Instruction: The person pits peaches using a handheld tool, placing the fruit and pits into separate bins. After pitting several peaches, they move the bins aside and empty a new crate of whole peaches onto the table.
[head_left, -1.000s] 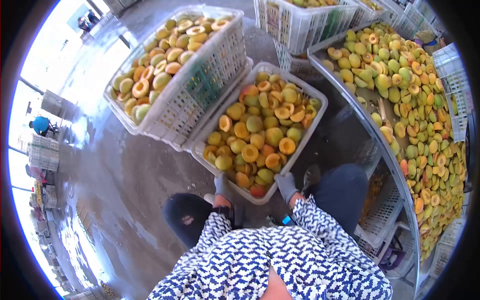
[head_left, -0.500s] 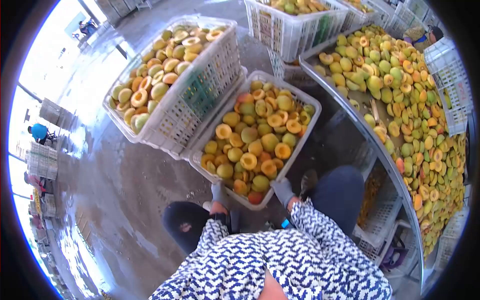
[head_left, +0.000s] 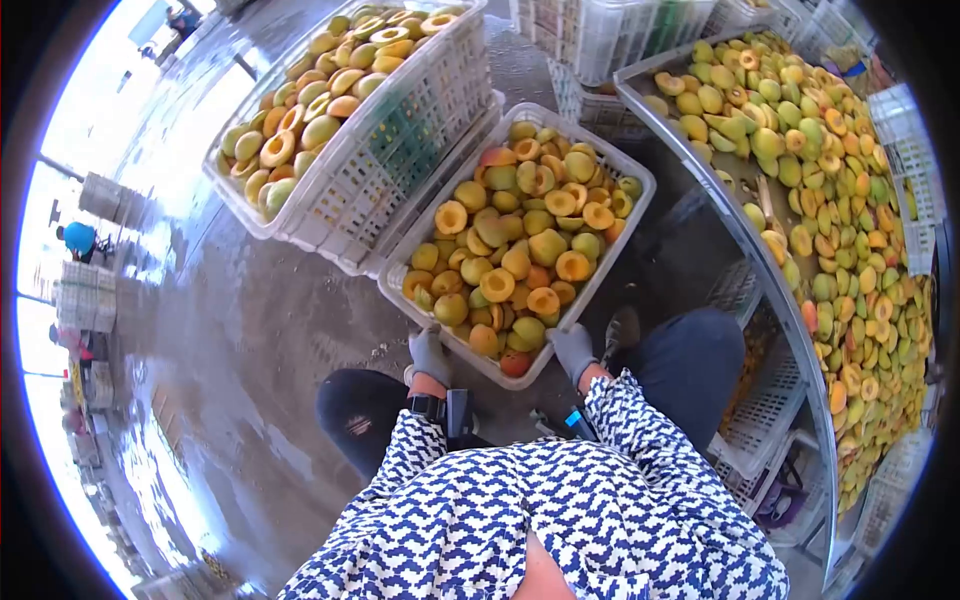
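A white plastic crate full of halved yellow-orange fruit stands right before me, tilted in view. At its near left edge my left hand, in a grey glove, has its fingers wrapped on the rim. My right hand, gloved likewise, grips the near right edge. The fingertips of both are partly hidden by the rim. Against the crate's left side stands a taller white crate stack, its top also heaped with halved fruit.
On the right a metal-edged table carries a large heap of halved fruit. More crates stand behind and beneath it. Wet floor spreads left, where a person in blue sits far off near stacked crates.
The view has shifted, so the crates and table appear slightly higher. Both hands remain on the crate's rim, and the left wrist with its watch shows more clearly.
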